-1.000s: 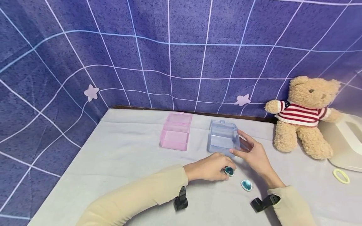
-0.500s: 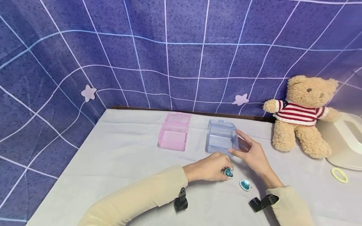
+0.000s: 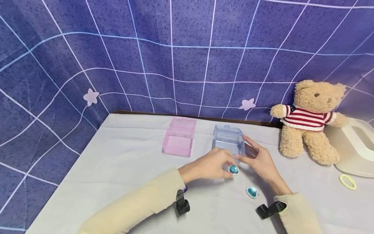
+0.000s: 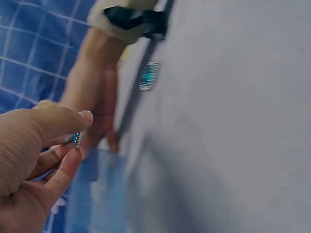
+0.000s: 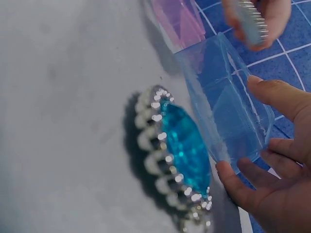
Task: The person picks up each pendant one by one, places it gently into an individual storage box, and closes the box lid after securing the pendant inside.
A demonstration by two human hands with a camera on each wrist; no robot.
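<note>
My left hand [image 3: 211, 165] pinches a teal gem with a pearly rim [image 3: 233, 169], lifted off the cloth just in front of the open blue box [image 3: 229, 147]. In the left wrist view the held gem [image 4: 78, 139] sits edge-on between thumb and fingertips of the left hand [image 4: 36, 160]. My right hand [image 3: 260, 161] grips the right side of the blue box; the right wrist view shows its fingers around the clear blue wall [image 5: 228, 107]. A second teal gem [image 3: 252, 192] lies on the cloth between the forearms, large in the right wrist view [image 5: 184, 145].
An open pink box [image 3: 178, 145] stands left of the blue one. A purple item [image 3: 185, 189] peeks out by the left cuff. At the right are a teddy bear [image 3: 309, 120], a cream container [image 3: 355, 146] and a yellow ring [image 3: 347, 182].
My left hand has risen from the cloth with its gem and moved slightly toward the blue box. The purple item now shows beside the left cuff. My right hand keeps its grip on the box.
</note>
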